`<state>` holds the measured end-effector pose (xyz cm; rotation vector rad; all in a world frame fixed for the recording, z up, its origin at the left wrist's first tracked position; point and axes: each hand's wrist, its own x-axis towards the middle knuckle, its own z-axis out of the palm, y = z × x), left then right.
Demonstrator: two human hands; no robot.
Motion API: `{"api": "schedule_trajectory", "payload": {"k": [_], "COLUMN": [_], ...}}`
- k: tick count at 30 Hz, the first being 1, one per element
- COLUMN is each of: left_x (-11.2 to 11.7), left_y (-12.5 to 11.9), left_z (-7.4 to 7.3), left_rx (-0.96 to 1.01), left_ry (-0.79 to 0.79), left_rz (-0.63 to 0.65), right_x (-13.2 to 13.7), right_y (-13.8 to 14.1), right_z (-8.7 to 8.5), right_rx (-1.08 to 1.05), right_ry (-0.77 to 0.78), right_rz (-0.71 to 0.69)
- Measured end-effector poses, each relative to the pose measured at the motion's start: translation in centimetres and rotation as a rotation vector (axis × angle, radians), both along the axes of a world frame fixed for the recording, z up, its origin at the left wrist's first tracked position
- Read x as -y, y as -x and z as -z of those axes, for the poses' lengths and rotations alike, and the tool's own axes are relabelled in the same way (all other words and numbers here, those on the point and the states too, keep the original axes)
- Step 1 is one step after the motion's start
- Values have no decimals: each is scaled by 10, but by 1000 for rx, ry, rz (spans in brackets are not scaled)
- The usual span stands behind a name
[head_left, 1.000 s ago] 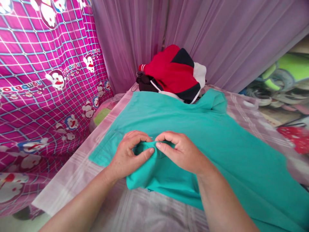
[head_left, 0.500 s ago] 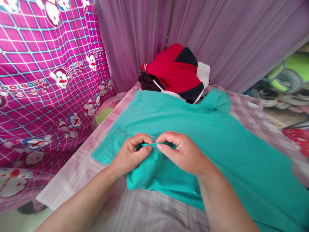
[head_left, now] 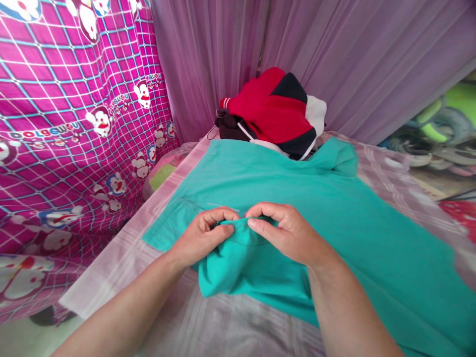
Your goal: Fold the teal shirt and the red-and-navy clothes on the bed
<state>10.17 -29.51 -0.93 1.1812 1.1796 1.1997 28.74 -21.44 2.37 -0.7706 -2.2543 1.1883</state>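
A teal T-shirt (head_left: 297, 183) lies spread across the cloth-covered surface, its near edge bunched and raised. My left hand (head_left: 206, 233) pinches the lifted hem between thumb and forefinger. Close beside it, my right hand (head_left: 284, 230) grips the same edge with thumb and fingers. Between the two hands a short stretch of the edge runs taut, and the fabric below hangs in folds. A curved seam shows just under the edge. Small light lettering on the shirt is partly hidden behind my fingers.
Behind the shirt sits a pile of red, navy and white clothing (head_left: 275, 109) with dark garments under it. A pink patterned curtain (head_left: 74, 129) hangs at the left, purple curtains (head_left: 208, 64) at the back. Shoes (head_left: 439, 153) stand on a rack at the right.
My right hand has slid slightly to the right along the edge, so the gap between my hands is a little wider. The view has shifted slightly.
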Motion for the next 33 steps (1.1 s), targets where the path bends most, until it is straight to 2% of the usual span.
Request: {"api": "schedule_trajectory", "payload": {"k": [6,9,11,13,16,17,19,22,24,27,30,33], "left_x": [-1,-4,-5,-6,-7,-8,-9,-11,-13,-15,-17,-17], "left_y": [3,13,23,31,37,38,41,58,75,97,104,102], "left_z": [2,-1,-3,-2,3,5,8,9,10,16,23,24], "left_rx": [-42,-227,-341,-343,-191,-139,-62,-70,-221,-646,-982,-1064], "left_ry": [-8,-50,-22,52,137,136,74,-50,-71,-48,-10,40], "left_rz": [-24,-100,-130,-86,68,76,-16,-278,-430,-554,-485,-429], "right_x": [1,-2,-5,-8,-9,-8,-7,-10,-16,-29,-38,-39], "right_y": [-1,-5,-10,-13,-12,-11,-7,-3,-4,-11,-17,-20], "right_z": [-1,-4,-5,-6,-4,-3,0,6,14,31,51,62], "right_rx": [-6,-34,-66,-97,-129,-136,-151,-166,-144,-7,243,432], "right_ry": [11,1,-14,-31,-70,-91,-145,-241,-278,-255,-206,-224], "right_rz": [3,22,61,111,181,200,235,287,303,291,246,210]}}
